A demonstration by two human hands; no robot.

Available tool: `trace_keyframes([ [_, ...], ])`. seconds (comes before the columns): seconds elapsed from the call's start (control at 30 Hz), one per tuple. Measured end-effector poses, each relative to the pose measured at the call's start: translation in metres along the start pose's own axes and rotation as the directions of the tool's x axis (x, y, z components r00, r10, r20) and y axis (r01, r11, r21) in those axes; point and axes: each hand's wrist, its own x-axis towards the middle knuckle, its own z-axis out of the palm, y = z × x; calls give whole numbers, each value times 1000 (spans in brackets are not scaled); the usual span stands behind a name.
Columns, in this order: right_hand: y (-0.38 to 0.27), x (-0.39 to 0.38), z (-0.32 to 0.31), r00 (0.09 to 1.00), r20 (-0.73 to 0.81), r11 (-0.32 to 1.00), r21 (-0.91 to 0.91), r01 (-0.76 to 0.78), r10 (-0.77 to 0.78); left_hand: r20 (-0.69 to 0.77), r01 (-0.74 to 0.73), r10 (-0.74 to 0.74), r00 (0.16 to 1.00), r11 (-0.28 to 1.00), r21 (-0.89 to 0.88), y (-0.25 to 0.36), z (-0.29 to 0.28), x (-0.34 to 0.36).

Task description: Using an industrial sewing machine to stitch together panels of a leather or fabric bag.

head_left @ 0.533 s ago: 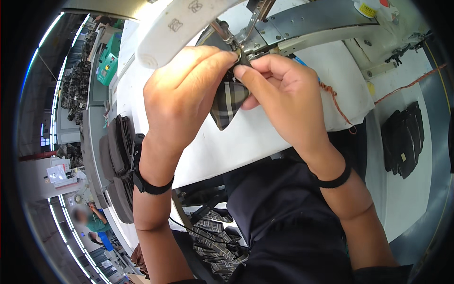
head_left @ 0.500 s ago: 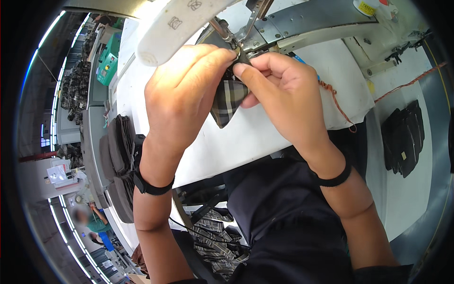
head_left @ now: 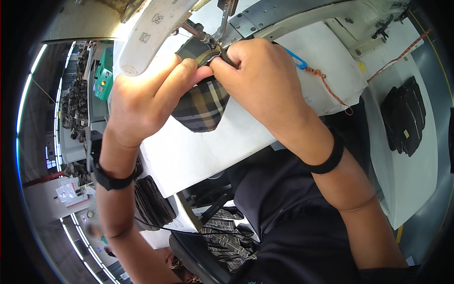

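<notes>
Fabric: plaid piece (head_left: 201, 106), dark with tan and white stripes, held at the needle end of the sewing machine (head_left: 293, 14); its lower part hangs over the white desk (head_left: 208, 151).
Left hand (head_left: 146, 102): we see it clenched on the plaid piece's left edge, thumb and fingers pinching the cloth near the presser foot (head_left: 215, 49).
Right hand (head_left: 262, 83): closed on the top edge right by the foot, fingertips tucked under; we cannot tell how much cloth sits beneath them.
Step, as we judge it: feeding a small folded edge under the foot.
Doing it well: we would keep both hands pinching close, edge flat and taut between them, fingertips clear of the needle line.
Watch: blue loop (head_left: 295, 57) and orange cord (head_left: 331, 90) lie just beside the right hand; keep them out of the seam.
Nearby: dark stacked pieces (head_left: 404, 116) well apart on the right; more plaid pieces (head_left: 227, 236) lie below the desk.
</notes>
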Motion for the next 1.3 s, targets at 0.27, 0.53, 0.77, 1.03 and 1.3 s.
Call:
trace_keyframes([
  [0.27, -3, -24, -2, 947, 155, 809, 493, -322, 282, 142, -58, 51, 989, 997, 47, 4, -13, 14],
  [0.53, -6, -31, -2, 917, 237, 595, 703, -389, 320, 161, 76, -55, 985, 989, -127, -2, -10, 13],
  [0.77, -3, -28, 1, 934, 188, 612, 713, -342, 303, 166, 253, -222, 961, 947, -198, 10, -5, 14],
  [1.03, -10, -23, 1, 946, 145, 632, 714, -302, 289, 63, 453, -449, 891, 882, -129, 39, 6, 15],
  [1.3, -7, -20, 3, 969, 47, 791, 569, -226, 243, -28, 549, -556, 831, 827, -120, 58, 16, 23],
])
